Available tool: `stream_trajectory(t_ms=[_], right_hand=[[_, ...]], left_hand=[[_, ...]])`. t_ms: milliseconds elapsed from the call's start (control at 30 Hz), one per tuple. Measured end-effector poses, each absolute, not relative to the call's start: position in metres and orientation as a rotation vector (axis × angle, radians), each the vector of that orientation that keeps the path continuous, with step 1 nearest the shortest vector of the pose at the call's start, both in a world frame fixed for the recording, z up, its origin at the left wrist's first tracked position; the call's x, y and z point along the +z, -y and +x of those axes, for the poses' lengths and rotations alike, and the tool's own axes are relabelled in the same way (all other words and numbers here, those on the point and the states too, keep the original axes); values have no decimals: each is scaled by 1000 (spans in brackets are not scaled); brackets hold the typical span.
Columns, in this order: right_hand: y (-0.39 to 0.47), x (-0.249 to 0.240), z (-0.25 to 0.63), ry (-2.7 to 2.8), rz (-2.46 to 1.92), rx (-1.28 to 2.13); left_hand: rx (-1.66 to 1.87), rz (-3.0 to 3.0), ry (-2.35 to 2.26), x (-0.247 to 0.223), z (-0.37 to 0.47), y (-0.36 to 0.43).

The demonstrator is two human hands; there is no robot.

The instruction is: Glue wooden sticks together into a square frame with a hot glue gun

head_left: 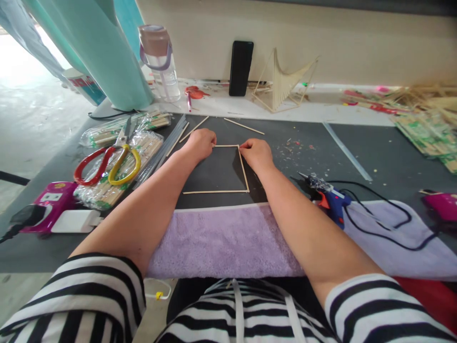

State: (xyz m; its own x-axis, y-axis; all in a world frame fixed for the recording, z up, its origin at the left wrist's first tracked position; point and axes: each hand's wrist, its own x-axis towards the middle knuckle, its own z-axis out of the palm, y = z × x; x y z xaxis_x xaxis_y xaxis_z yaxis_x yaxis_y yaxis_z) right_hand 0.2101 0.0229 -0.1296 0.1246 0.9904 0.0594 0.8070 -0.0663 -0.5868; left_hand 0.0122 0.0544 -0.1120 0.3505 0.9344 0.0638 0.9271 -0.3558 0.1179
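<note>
A square frame of thin wooden sticks (243, 171) lies on the dark mat (392, 157) in front of me. My left hand (200, 143) pinches its far left corner. My right hand (255, 152) pinches its far right corner, where the top stick meets the right side stick. Both hands rest on the mat with fingers closed on the sticks. Two loose sticks (243, 126) lie just beyond the frame.
Red and yellow scissors (107, 164) lie on bagged sticks at left, near a pink box (53, 200). A blue glue gun (330, 197) with black cord lies right. A purple towel (228, 243) is under my forearms. A bottle (160, 62), a phone (241, 66) and a stick model (282, 81) stand behind.
</note>
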Motion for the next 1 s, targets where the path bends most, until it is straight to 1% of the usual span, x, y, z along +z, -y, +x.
stream_trajectory(t_ms=[600,833,1000], right_hand=[[-22,-128,210,1731,-1934,491],[-22,-128,210,1731,-1931,497],[-22,-127,209,1731,-1951,503]], left_hand=[[239,2552,-1744,-117,10,-58],[181,2546,-1754,-113,12,-55],[205,2548,-1735,-114,11,-56]])
